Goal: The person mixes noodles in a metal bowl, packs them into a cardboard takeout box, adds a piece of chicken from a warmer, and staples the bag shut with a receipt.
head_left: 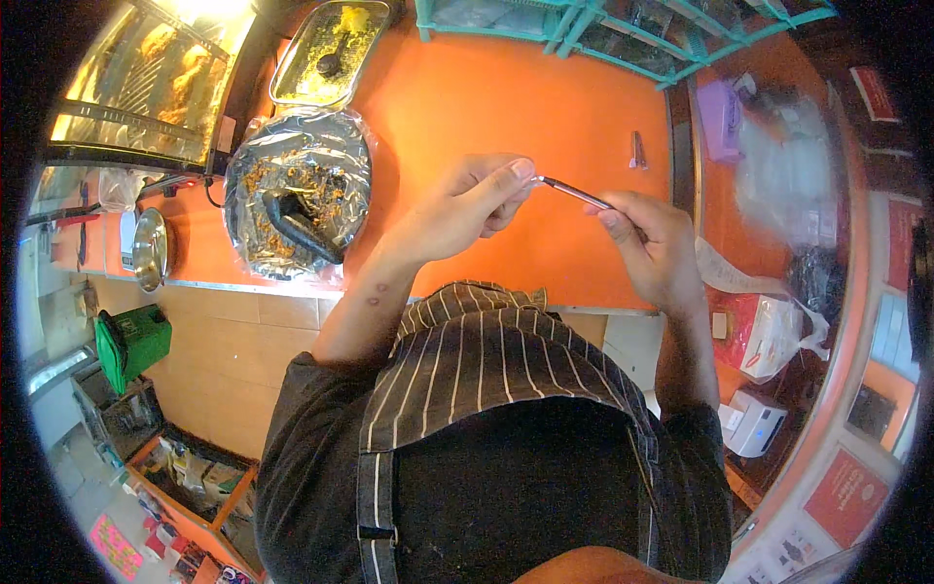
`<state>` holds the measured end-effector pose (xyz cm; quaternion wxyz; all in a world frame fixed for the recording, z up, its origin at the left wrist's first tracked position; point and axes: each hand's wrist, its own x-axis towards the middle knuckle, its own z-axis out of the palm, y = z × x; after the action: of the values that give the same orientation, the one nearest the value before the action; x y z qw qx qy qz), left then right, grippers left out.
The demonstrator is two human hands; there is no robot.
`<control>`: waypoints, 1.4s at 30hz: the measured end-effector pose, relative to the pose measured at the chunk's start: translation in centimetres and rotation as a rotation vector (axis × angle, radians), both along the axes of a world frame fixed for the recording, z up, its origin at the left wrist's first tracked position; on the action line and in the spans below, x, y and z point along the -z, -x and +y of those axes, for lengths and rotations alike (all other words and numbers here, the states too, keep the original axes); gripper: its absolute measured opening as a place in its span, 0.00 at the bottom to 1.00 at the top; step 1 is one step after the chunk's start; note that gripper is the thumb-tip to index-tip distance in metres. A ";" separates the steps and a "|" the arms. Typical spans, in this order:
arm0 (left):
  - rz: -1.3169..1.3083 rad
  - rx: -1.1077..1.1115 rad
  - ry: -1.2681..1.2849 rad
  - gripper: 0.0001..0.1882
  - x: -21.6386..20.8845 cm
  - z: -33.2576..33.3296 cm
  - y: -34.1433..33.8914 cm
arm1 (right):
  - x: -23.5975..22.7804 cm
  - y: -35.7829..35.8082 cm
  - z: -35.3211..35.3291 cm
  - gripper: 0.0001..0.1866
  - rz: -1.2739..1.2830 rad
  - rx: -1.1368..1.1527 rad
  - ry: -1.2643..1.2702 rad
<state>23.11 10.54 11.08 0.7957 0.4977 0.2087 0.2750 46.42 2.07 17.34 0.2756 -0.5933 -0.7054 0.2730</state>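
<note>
Above the orange counter, a slim dark pen point(574, 192) with a shiny barrel slants between my two hands. My right hand point(650, 243) is closed on its right end, thumb against fingers. My left hand point(486, 200) pinches at the pen's other tip. A small pale bit shows between its thumb and fingers there, too small to make out. Left of my left forearm sits a round tray point(243, 209) covered in clear film or foil, with brown crumbs and a black-handled tool point(302, 229) on it.
Behind the round tray lies a metal tray point(284, 90) with yellow food. A lit glass display case point(219, 127) stands at far left, teal racks point(559, 34) at the back. A small slender item point(637, 151) lies right on the counter point(467, 97). Plastic bags point(788, 185) fill the right side.
</note>
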 end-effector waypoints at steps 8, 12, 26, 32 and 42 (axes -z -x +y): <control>0.098 -0.023 -0.087 0.21 0.2 -0.3 0.4 | -0.2 -0.8 -0.3 0.11 -0.073 -0.008 -0.008; 0.264 -0.001 -0.286 0.21 -0.2 -0.1 0.7 | 0.4 -1.1 -0.7 0.11 -0.082 -0.037 -0.008; 0.526 0.106 -0.510 0.19 6.7 -0.5 -2.9 | 8.1 -2.7 -2.0 0.13 0.217 0.003 0.148; 0.530 0.003 -0.132 0.21 10.9 -0.7 -5.2 | 15.6 -2.8 -3.5 0.09 0.652 0.078 0.351; 0.513 0.059 -0.216 0.20 12.8 -1.3 -16.4 | 27.8 -9.7 -13.2 0.25 0.982 1.177 0.116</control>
<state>39.47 9.23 -1.69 0.6668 0.6390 0.3580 0.1375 56.10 -11.15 -10.47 0.6254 -0.6952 -0.0546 0.3500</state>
